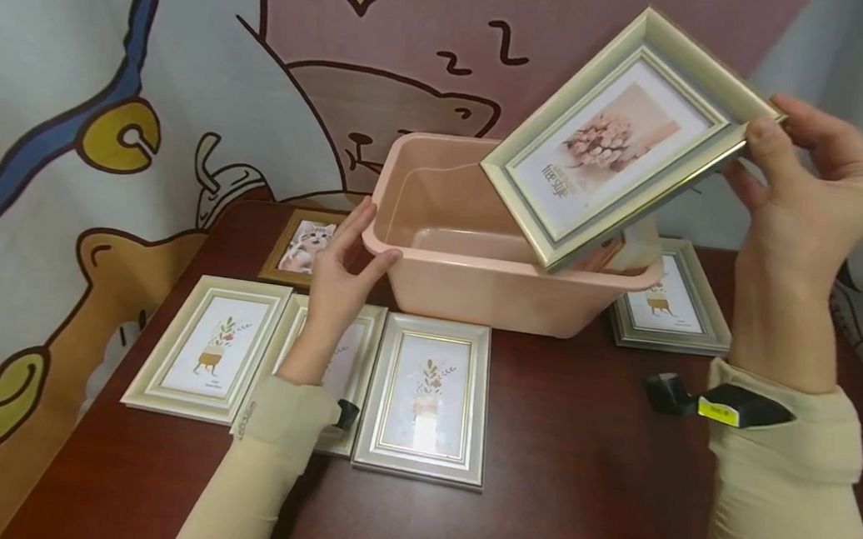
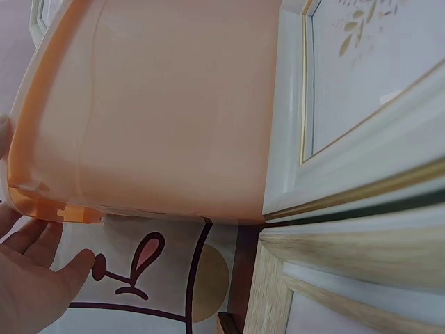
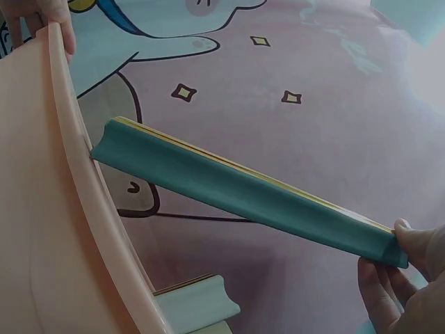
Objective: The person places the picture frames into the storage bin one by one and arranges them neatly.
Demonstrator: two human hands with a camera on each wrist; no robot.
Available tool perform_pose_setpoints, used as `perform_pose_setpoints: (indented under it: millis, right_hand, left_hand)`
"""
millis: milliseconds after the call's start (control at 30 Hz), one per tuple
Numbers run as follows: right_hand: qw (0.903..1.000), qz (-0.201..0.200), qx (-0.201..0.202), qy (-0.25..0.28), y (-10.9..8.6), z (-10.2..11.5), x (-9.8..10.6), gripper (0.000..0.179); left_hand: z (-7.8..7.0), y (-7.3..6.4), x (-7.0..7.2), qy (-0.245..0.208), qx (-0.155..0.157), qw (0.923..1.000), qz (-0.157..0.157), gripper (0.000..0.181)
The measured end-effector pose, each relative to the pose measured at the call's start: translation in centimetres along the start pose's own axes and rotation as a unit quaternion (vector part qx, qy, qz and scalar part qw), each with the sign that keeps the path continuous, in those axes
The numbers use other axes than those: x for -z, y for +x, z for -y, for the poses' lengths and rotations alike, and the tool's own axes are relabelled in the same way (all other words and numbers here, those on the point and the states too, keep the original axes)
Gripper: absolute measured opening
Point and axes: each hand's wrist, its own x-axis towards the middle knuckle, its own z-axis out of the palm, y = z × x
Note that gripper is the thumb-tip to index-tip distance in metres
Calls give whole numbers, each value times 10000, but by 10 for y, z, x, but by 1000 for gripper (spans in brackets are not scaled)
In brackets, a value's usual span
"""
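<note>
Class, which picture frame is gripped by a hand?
The pale frame showing pink flowers, its corner in the right hand; the frames on the table lie unheld.

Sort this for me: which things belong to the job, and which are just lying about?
Seem part of the job:
pale frame with pink flowers, held in the right hand
pink bin, touched by the left hand

Lying about, perhaps for the same job:
brown kitten frame
grey frame right of the bin
three pale frames in front

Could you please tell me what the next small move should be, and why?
Perhaps the right hand should raise its frame slightly: the lower corner overlaps the bin rim in the head view and could catch; the left hand touches that rim.
</note>
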Motion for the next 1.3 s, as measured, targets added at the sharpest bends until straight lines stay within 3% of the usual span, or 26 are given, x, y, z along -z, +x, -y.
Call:
perform_pose_setpoints:
  millis: [367,567,800,867,1100,1300]
  right_hand:
    - [9976,-41,392,-573,4,-3,-9,17]
    - [9903,158,758,-1151,9,-13,-10,17]
    - [9777,506,1153,-1683,-7,-23,-9,16]
    - [9686,583,1387,-1979,-12,-26,-8,16]
    - [9111,826,2244,-3357,-30,-35,0,20]
    - [8990,1089,2276,-3579,-47,-42,7,21]
  left_hand:
    - [0,0,1,1,74,10000,1,63]
    - [0,0,1,-27,52,10000,-20,64]
    - [0,0,0,-70,25,10000,-12,63]
    - [0,0,0,-34,36,10000,-10,63]
    - [0,-1,0,-38,52,10000,14,64]
    - [0,0,1,1,50,10000,-5,65]
